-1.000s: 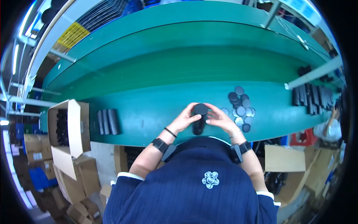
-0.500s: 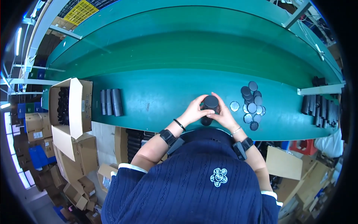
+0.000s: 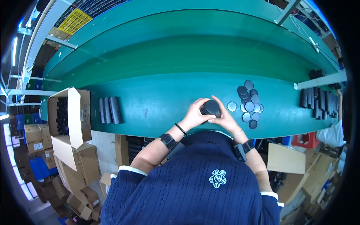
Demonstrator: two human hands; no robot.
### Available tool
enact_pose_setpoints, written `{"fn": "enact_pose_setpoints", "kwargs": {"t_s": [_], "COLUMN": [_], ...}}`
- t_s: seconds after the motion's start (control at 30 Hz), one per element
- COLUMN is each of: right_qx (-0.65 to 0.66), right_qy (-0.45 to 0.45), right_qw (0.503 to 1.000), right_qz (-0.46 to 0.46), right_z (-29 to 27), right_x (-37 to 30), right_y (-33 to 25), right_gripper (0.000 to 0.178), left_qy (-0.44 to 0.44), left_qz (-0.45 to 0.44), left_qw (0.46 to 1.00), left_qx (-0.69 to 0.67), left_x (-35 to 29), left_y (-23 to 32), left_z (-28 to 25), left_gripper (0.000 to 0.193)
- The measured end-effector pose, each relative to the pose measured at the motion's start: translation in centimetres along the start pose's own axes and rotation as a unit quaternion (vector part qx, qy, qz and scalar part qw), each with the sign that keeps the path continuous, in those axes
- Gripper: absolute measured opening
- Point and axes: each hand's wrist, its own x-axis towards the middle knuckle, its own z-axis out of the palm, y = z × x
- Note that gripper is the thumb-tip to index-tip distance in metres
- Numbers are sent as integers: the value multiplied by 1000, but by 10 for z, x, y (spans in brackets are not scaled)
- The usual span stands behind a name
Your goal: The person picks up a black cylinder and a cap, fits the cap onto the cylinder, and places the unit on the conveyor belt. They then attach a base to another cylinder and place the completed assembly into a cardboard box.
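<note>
Between my two hands is a black cylindrical tube [image 3: 212,107], its round flat end facing up toward me. My left hand [image 3: 195,115] wraps its left side, fingers curled around the far edge. On the other side, my right hand [image 3: 225,119] grips the tube with its fingers along the right. Both thumbs meet at the near side, and the tube's lower part is hidden. Right of my hands lie several round black discs [image 3: 249,106] in a loose cluster, some showing a shiny face. One shiny disc [image 3: 232,106] sits apart, nearest my right hand.
Three dark tubes [image 3: 110,110] lie side by side at the left of the green bench [image 3: 165,90]. An open carton [image 3: 80,116] of black parts stands at its left end. More black tubes [image 3: 318,103] lie at the far right. A metal post [image 3: 320,80] crosses there.
The tube has tipped more upright, so its round end faces me and the lower body seen below my hands is now hidden. The whole view has shifted slightly.
</note>
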Motion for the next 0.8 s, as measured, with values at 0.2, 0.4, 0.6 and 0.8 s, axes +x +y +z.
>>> {"fn": "enact_pose_setpoints", "kwargs": {"t_s": [0.2,0.4,0.6,0.8], "right_qx": [23,-81,-247,-181], "right_qy": [71,163,217,278], "right_qw": [997,983,944,938], "right_qz": [8,-27,32,104], "right_z": [-8,-1,-5,-5], "right_x": [-43,-72,-141,-193], "right_y": [-13,6,29,60], "right_gripper": [69,57,31,31], "left_qy": [6,-34,-45,-109], "left_qz": [181,228,-33,-74], "left_qw": [947,933,992,972], "left_qx": [265,278,-117,-196], "left_x": [5,7,12,19], "left_y": [31,31,4,0], "left_z": [1,14,11,30], "left_gripper": [58,56,48,53]}}
